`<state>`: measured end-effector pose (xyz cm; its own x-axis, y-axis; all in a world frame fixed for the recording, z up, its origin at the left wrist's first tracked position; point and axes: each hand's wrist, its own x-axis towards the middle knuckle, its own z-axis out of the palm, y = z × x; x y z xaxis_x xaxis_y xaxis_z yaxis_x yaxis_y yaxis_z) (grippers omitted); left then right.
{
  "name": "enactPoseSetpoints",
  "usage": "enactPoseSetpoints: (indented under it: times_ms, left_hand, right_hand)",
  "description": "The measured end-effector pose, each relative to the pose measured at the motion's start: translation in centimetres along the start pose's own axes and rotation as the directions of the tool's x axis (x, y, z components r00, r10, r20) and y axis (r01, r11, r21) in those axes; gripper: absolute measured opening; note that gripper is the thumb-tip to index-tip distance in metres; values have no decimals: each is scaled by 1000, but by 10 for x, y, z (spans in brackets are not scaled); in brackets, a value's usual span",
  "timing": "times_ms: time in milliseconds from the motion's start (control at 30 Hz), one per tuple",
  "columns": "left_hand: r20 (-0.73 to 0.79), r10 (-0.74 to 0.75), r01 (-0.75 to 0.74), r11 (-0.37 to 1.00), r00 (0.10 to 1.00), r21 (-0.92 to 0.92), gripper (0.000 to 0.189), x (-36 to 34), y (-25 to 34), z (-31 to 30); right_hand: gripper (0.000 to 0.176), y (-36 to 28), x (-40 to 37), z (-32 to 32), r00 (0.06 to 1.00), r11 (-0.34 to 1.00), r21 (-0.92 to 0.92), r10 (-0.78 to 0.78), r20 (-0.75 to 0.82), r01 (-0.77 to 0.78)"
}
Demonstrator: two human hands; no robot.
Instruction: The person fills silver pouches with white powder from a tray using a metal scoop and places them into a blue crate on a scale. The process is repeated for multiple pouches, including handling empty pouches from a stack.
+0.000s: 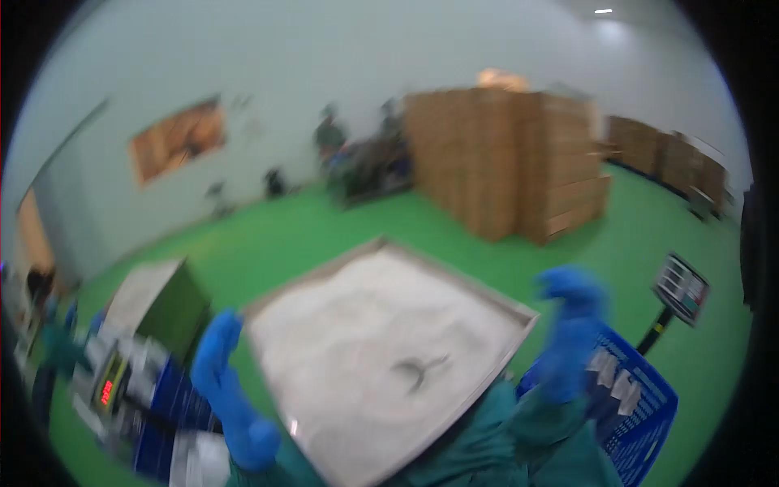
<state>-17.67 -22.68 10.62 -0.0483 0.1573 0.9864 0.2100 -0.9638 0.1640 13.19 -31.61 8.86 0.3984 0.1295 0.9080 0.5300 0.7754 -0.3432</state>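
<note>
A shallow square tray (464,278) filled with white powder-like material lies in front of me. A dark curved shape (414,372) with a short stem shows on the white surface; I cannot make out what it is. My left hand (231,394), in a blue glove, is raised beside the tray's left edge with its fingers apart from the thumb and nothing in it. Beyond the tray's right corner is my right hand (572,333), also blue-gloved and blurred, loosely curved and open, with a gap between it and the tray.
Blue basket (657,398) with white packets at right, beside a scale display (682,288). Another lit display (111,385), blue crates (158,446), a green-sided box (174,304) and a co-worker's green sleeve (63,349) at left. Stacked cartons (503,162) and people (329,134) behind.
</note>
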Motion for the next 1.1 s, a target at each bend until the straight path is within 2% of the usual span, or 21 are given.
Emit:
enactPoseSetpoints:
  times_ms: [67, 100, 133, 200, 300, 333, 400, 467, 500, 533, 567, 633, 667, 733, 800, 867, 900, 933, 967, 1000, 1100]
  left_hand:
    - [-62, -612, 572, 767, 789, -291, 53, -29, -50, 13]
    - [-14, -596, 558, 761, 803, -331, 53, -24, -52, 45]
    - [76, -451, 458, 878, 889, -139, 56, -31, -42, 67]
    - [322, -269, 170, 937, 908, 304, 63, -64, -16, 88]
    - [752, -363, -392, 683, 550, 617, 73, -116, 9, 78]
    - [602, -524, -171, 652, 602, 738, 77, -121, 1, 60]
    - [219, -674, 182, 471, 705, 863, 90, -173, -44, -19]
    - [27, -773, 602, 515, 633, 610, 92, -177, -35, -95]
    - [-11, -821, 509, 343, 570, 789, 95, -175, -23, -124]
    - [37, -853, 120, 116, 520, 986, 99, -210, -23, -177]
    - [-52, -916, -22, -66, 398, 998, 97, -234, -18, -203]
    - [33, -962, 41, 46, 270, 998, 77, -304, -15, -272]
    - [36, -963, 37, 48, 268, 998, 77, -301, -16, -271]
    - [-39, -996, 248, -19, 76, 969, 45, -290, -17, -263]
    - [-6, -993, 347, 35, 117, 937, 34, -288, -16, -266]
    - [6, -977, 558, 126, 212, 820, 16, -313, -20, -289]
    - [-6, -988, 584, 86, 154, 807, 13, -294, -13, -276]
    - [30, -972, 595, 167, 233, 786, 13, -312, -17, -288]
    - [78, -948, 384, 199, 307, 902, 13, -312, -19, -285]
    - [61, -966, 367, 153, 250, 918, 13, -307, -17, -282]
    - [-25, -980, 386, 54, 196, 921, 19, -281, -10, -263]
  right_hand:
    - [42, 36, -46, 16, 918, 895, 209, 371, 139, -394]
    - [44, 57, -71, 33, 783, 723, 301, 568, 252, -622]
    - [48, 43, -90, 57, 494, 380, 343, 791, 361, -859]
    - [60, 52, -138, 86, 207, -368, 401, 467, 860, -839]
    - [91, 8, -126, 94, 216, -348, 473, 572, 791, -809]
    - [99, 25, -123, 80, 284, -370, 454, 429, 857, -811]
    - [99, 33, -101, 44, 358, -177, 503, 510, 782, -846]
    - [84, 65, -98, -14, 388, 173, 364, 624, 678, -915]
    - [70, 85, -101, -43, 361, 237, 280, 720, 593, -930]
    - [56, 104, -107, -65, 353, 299, 189, 795, 493, -935]
    - [56, 116, -109, -77, 348, 295, 184, 800, 489, -937]
    - [34, 134, -117, -85, 244, 313, -225, 926, 288, -923]
    - [34, 145, -124, -78, 241, 309, -224, 928, 285, -924]
    - [25, 166, -138, -58, 201, 378, -430, 893, 402, -820]
    - [23, 195, -160, -35, 132, 407, -483, 852, 506, -776]
    - [26, 227, -184, -11, 260, 656, -548, 732, 629, -519]
    - [29, 236, -190, 1, 245, 701, -632, 710, 660, -331]
    - [33, 245, -194, 13, 235, 717, -685, 693, 682, -127]
    - [35, 254, -202, 21, 310, 744, -668, 634, 709, 6]
    - [38, 259, -209, 26, 369, 748, -650, 570, 734, 136]
    - [38, 265, -214, 38, 215, 664, -679, 647, 732, 313]
